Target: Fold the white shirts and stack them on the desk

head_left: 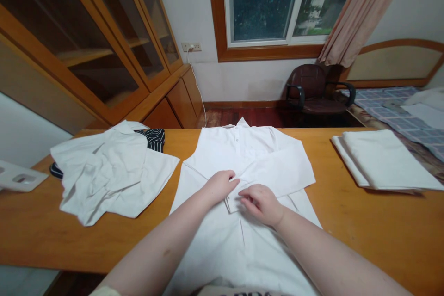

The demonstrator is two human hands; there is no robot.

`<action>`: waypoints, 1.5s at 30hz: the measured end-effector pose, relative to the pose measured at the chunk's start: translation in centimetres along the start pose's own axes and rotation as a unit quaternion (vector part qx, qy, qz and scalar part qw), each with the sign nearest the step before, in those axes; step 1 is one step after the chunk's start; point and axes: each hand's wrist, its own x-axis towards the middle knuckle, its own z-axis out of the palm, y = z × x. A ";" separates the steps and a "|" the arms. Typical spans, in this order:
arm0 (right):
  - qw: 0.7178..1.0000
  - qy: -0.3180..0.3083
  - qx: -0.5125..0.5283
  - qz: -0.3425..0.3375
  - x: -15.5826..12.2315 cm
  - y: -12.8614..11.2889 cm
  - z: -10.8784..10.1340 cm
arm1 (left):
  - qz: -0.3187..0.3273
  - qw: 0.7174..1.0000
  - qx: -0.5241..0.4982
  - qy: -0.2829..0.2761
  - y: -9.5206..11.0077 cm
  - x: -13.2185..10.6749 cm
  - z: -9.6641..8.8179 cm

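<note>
A white button-up shirt (225, 148) lies spread on the table, its collar at the far edge and its hem towards me. The right-side sleeve (284, 171) is folded across the front, and its cuff (235, 204) rests near the middle. My left hand (222, 187) is closed on the fabric beside this cuff, thumb and forefinger showing. Just right of it, my right hand (262, 203) has curled fingers, with thumb and fingertips drawn together at the cuff. The cloth under both hands is partly hidden.
On the wooden table (347, 222), a crumpled white garment (111, 171) lies over black striped cloth (155, 138) at left. Folded white cloths (385, 157) are stacked at right. A white plastic object (22, 176) is at the left edge. Beyond stands a brown armchair (308, 88).
</note>
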 end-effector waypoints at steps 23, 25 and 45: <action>0.995 -0.075 -0.013 0.070 0.1 0.0 0.1 | -0.228 0.931 -0.246 0.142 -9.3 -10.4 -3.1; 0.992 -0.058 -0.053 0.104 0.3 0.4 -0.3 | -0.237 0.937 -0.204 0.155 -9.3 -10.6 -2.9; 0.862 0.035 -0.044 0.504 0.2 9.0 -8.2 | -0.243 0.904 -0.296 0.189 -11.0 -11.4 -2.9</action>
